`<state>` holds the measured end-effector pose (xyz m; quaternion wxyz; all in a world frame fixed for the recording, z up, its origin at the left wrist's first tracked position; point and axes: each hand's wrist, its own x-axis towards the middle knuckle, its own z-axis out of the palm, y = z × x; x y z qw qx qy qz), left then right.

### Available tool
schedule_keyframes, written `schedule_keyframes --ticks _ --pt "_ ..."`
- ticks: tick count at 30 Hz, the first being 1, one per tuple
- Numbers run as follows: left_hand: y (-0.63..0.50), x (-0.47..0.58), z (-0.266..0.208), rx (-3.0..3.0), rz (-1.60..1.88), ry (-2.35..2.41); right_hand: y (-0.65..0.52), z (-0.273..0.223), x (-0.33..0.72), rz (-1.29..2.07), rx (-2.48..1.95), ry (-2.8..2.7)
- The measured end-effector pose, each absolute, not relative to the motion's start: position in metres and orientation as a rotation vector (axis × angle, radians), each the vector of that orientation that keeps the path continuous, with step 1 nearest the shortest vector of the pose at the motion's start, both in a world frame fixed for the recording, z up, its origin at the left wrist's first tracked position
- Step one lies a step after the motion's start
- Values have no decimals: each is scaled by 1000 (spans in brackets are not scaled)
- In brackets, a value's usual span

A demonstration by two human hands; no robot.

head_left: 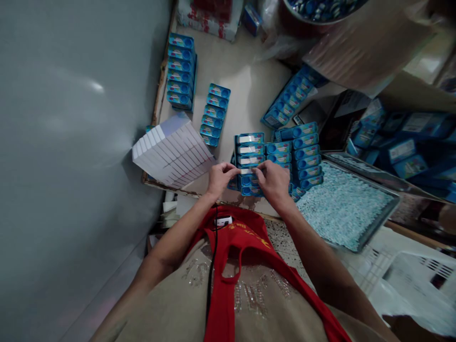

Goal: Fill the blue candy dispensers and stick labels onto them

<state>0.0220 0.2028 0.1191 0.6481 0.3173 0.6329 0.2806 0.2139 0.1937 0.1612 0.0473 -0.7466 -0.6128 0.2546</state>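
My left hand (221,179) pinches the left end of a small white strip (245,171), which lies across one of the blue packs in a stacked column. At its right end, the fingertips of my right hand (275,179) are closed on the same strip. Above it in this column, several blue packs (250,138) each bear a similar white strip across the front. Below, the lower blue packs (251,191) show no strip. More blue packs (306,152) stand in columns just right of my right hand. My fingers partly cover the strip's ends.
Left of my hands leans a block of pale folded sheets or boxes (174,147). Further rows of blue packs (181,71) stand along the table (242,85). A tray of pale blue pieces (394,195) and a white basket (399,266) are at right; a grey wall (78,142) bounds the left.
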Motion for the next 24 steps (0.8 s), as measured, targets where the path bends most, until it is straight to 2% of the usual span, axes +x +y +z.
schedule_keyframes --ticks 7,11,13,16,20,22,24 --pt "178 42 87 500 729 1464 190 161 212 847 -2458 -1678" --pt "214 -30 118 973 746 1695 200 177 229 1234 -2212 -1633" --pt "248 -93 135 1269 731 1926 209 188 232 1295 -2085 -1531" --pt "306 -177 138 1497 519 2126 226 203 211 1232 -2011 -1486" --pt "359 -216 111 1629 46 1916 249 207 147 1283 -1720 -1800" --pt "365 -214 102 1653 -36 1870 262 203 116 1200 -1587 -1950" --pt "361 -208 102 1686 35 1878 279 197 92 1085 -1504 -2008"
